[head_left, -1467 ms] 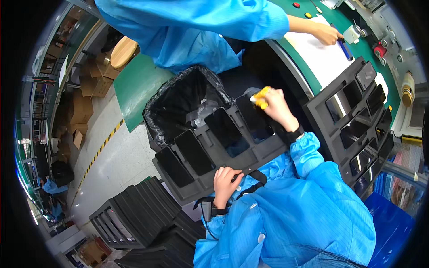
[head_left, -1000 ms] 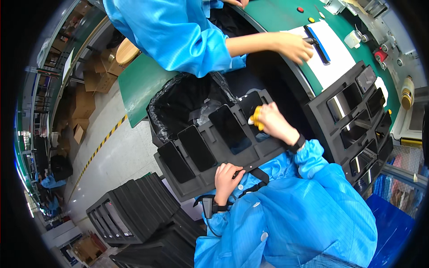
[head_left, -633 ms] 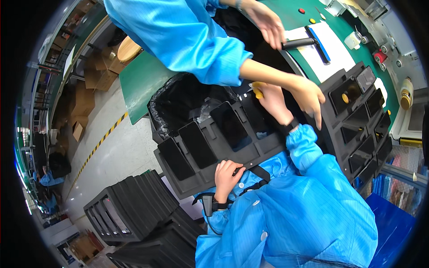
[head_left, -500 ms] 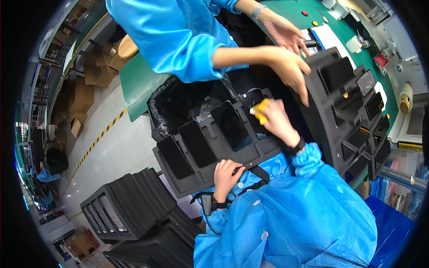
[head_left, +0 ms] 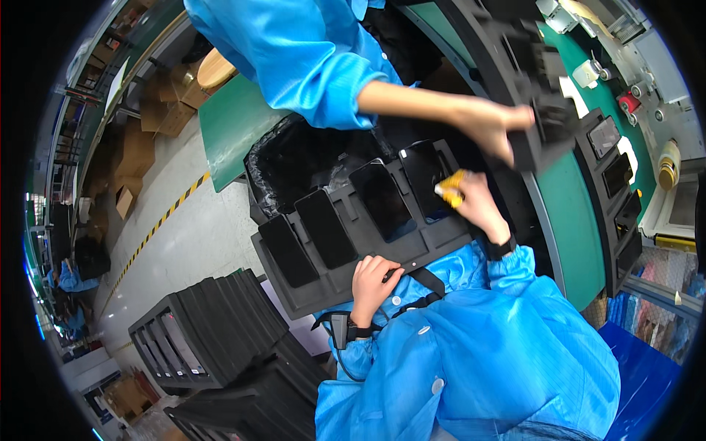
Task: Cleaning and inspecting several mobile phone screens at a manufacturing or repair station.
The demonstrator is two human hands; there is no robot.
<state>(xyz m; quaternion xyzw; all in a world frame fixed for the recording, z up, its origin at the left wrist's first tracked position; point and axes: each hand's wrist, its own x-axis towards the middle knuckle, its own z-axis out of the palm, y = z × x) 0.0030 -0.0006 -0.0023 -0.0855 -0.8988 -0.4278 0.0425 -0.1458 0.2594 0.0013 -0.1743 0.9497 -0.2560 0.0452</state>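
Observation:
A black foam tray (head_left: 364, 270) lies tilted in front of me, with several dark-screened phones in its slots. My left hand (head_left: 373, 288) is closed on the tray's near edge, its fingers curled. My right hand (head_left: 482, 209) pinches a small yellow item (head_left: 454, 189) with a whitish end; its exact kind is hard to make out. That item is against the rightmost phone (head_left: 424, 173) in the tray. To its left sit three more phones: a large one (head_left: 382, 201), a middle one (head_left: 326, 229) and the leftmost one (head_left: 287, 251).
Across from me, a co-worker's hand (head_left: 485, 121) grips another black tray (head_left: 507, 66), blurred by motion. A tray with phones (head_left: 614, 176) stands on the green table (head_left: 570, 220) at right. Stacked black trays (head_left: 220, 331) stand at lower left. Behind my tray is a black plastic-lined bin (head_left: 287, 158).
The co-worker has lifted a black tray off the right-hand table and swung it away toward the far side. My right hand has shifted slightly right and down with the yellow item; my left stays put.

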